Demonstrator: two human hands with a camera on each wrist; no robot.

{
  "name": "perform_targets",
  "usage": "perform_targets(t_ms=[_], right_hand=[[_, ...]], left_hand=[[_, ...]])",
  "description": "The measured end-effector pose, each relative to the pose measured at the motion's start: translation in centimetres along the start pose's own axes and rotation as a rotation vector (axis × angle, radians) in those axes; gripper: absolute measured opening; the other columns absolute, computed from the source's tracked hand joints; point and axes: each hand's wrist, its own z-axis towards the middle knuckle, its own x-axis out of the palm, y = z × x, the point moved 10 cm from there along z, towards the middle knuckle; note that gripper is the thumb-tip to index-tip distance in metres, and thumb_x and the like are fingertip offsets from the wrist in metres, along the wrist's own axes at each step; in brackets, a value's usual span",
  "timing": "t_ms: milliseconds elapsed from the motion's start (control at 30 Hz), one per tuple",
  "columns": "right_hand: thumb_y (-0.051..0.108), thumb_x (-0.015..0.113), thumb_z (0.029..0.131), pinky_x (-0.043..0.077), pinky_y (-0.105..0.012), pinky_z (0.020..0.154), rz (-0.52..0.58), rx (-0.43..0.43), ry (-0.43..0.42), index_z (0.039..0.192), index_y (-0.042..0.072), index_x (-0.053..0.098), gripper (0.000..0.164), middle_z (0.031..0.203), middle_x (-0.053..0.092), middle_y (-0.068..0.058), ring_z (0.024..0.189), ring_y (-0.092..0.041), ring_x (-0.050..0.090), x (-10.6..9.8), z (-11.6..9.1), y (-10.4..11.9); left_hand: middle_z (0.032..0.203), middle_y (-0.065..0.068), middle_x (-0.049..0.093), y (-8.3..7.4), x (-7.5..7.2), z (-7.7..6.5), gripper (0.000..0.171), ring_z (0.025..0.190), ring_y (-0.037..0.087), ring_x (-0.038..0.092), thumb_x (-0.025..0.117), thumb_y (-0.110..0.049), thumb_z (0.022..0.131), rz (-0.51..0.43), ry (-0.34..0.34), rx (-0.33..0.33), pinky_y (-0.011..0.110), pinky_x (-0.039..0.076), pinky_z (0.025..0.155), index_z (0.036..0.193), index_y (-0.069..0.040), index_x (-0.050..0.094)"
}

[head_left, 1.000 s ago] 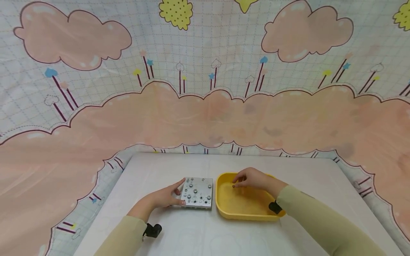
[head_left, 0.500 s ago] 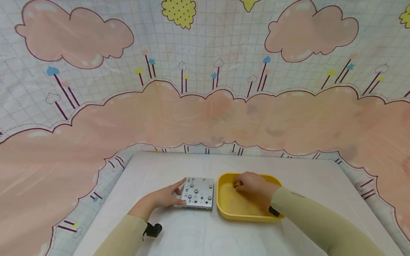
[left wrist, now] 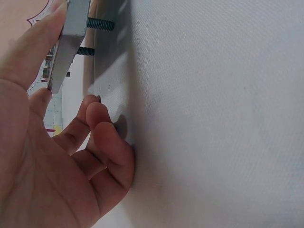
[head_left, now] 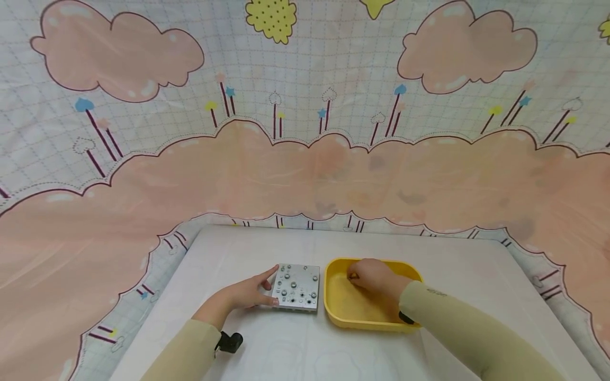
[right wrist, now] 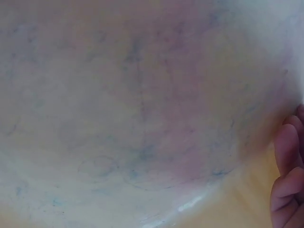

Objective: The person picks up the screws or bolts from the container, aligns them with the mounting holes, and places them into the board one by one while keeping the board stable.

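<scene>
My left hand (head_left: 249, 292) grips a square silver metal block (head_left: 296, 288) by its left side, thumb at the near corner and index finger at the far one. Small screws and holes dot its top. In the left wrist view threaded bolts (left wrist: 100, 24) jut from the block's underside, toward the table, while the other fingers (left wrist: 111, 142) curl loosely below. My right hand (head_left: 374, 275) is down inside a yellow tray (head_left: 359, 321), fingers curled in a pinch. A small dark-gold piece (head_left: 353, 275) shows at the fingertips, mostly hidden. The right wrist view catches only curled fingers (right wrist: 287, 152) at its edge.
Block and tray stand side by side on a white table (head_left: 267, 349), a narrow gap between them. A printed curtain (head_left: 310, 174) with clouds hangs behind the table. A blurred pale surface (right wrist: 118, 95) fills most of the right wrist view.
My right hand has lowered into the tray, and its fingers have curled in more. The left hand keeps its grip on the block, which stays in place; the view shifts slightly.
</scene>
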Motion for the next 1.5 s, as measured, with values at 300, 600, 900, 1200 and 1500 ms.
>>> perform_targets(t_ms=[300,600,900,1200,1500], right_hand=[[0.014,0.068,0.093,0.050,-0.032,0.077,-0.076,-0.072,-0.011,0.092,0.014,0.074,0.006,0.079,0.063,0.008,0.071,-0.013,0.053,-0.2,0.2,0.9],[0.016,0.072,0.090,0.047,-0.032,0.074,0.045,0.024,0.018,0.095,0.014,0.072,0.005,0.077,0.057,0.008,0.071,-0.014,0.050,-1.0,0.1,1.0],[0.014,0.072,0.088,0.047,-0.029,0.069,0.215,0.051,-0.075,0.093,0.016,0.066,0.008,0.080,0.060,0.009,0.070,-0.010,0.052,-3.9,-1.0,0.7],[0.010,0.070,0.091,0.051,-0.028,0.055,0.458,0.119,-0.035,0.097,0.012,0.066,0.008,0.089,0.065,0.000,0.057,-0.014,0.057,-4.1,-1.3,0.1],[0.013,0.070,0.091,0.051,-0.030,0.056,0.579,0.132,-0.005,0.099,0.014,0.067,0.008,0.093,0.069,-0.001,0.055,-0.016,0.057,-4.2,-0.7,1.0]], left_hand=[[0.116,0.002,0.049,-0.1,0.0,0.0,0.104,0.065,0.017,0.043,0.085,-0.038,0.076,0.007,-0.001,0.008,0.032,0.039,0.065,0.159,-0.031,0.023],[0.116,0.002,0.049,-0.2,0.1,0.2,0.105,0.066,0.017,0.044,0.086,-0.039,0.075,0.003,0.004,0.007,0.032,0.039,0.065,0.159,-0.032,0.023],[0.116,0.002,0.049,0.0,0.0,0.2,0.103,0.067,0.018,0.045,0.085,-0.038,0.076,0.025,-0.004,-0.005,0.032,0.039,0.066,0.158,-0.032,0.024],[0.115,0.002,0.048,0.0,0.0,0.2,0.104,0.067,0.018,0.045,0.086,-0.038,0.075,0.014,-0.001,0.000,0.032,0.039,0.065,0.159,-0.031,0.024],[0.114,0.002,0.048,0.1,0.0,0.3,0.104,0.067,0.018,0.045,0.086,-0.039,0.075,0.011,0.002,0.000,0.032,0.039,0.065,0.159,-0.031,0.024]])
